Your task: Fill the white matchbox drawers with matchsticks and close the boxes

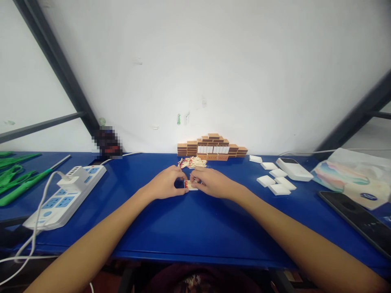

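Note:
A small white matchbox tray [191,189] lies on the blue table between my hands, with red-headed matches [188,184] in it. My left hand [168,182] grips the tray's left end between thumb and fingers. Over the tray's right side, my right hand [210,182] has its fingers bent and pressed together at the matches; whether it pinches any is hidden. Just behind my hands is a loose heap of matches [193,162]. Stacked matchboxes [212,147] with brown striking sides stand against the wall, some of them upright and white.
Several white matchbox trays [279,189] lie to the right, near a white device with a dark display [293,169]. Farther right are a tissue pack [345,175] and a phone [357,215]. A power strip [65,203] with white cables and green tools [24,183] occupy the left.

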`<state>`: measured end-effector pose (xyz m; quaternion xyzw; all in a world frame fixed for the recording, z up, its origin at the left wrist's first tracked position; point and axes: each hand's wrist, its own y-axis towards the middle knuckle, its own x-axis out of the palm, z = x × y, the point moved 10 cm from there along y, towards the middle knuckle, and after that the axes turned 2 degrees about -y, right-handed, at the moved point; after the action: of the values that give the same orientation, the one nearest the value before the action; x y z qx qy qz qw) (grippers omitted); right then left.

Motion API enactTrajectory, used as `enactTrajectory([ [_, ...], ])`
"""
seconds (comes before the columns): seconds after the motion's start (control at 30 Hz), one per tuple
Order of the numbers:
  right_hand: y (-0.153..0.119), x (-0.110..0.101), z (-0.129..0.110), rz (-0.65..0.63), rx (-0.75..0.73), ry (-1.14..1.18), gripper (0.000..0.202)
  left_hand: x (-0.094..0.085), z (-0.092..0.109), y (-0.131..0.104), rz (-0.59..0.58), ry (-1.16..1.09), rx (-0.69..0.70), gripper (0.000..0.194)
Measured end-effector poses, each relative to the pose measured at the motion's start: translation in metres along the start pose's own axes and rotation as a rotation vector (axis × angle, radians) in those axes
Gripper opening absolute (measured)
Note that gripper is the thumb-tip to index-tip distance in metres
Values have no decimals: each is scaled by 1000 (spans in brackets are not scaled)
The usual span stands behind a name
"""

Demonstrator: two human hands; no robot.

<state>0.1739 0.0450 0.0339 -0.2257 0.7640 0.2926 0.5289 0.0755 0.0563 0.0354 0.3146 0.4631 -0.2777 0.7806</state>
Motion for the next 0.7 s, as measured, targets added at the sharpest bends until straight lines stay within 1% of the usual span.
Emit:
enactTrajectory([
  [0.3, -1, 2, 0, -37, -1, -25, 11, 1, 1, 0, 0, 3, 14, 21],
  [0.47, -1, 2, -1, -46, -8, 1, 9, 2, 1, 0, 2, 9, 26, 22],
  [0.53, -1, 1, -2, -30, -27, 15, 9, 2, 1, 1, 0, 9, 25, 21],
  [0.7, -2, 0, -10, -6, -95, 4, 16, 1, 1, 1, -1, 10, 20, 21],
])
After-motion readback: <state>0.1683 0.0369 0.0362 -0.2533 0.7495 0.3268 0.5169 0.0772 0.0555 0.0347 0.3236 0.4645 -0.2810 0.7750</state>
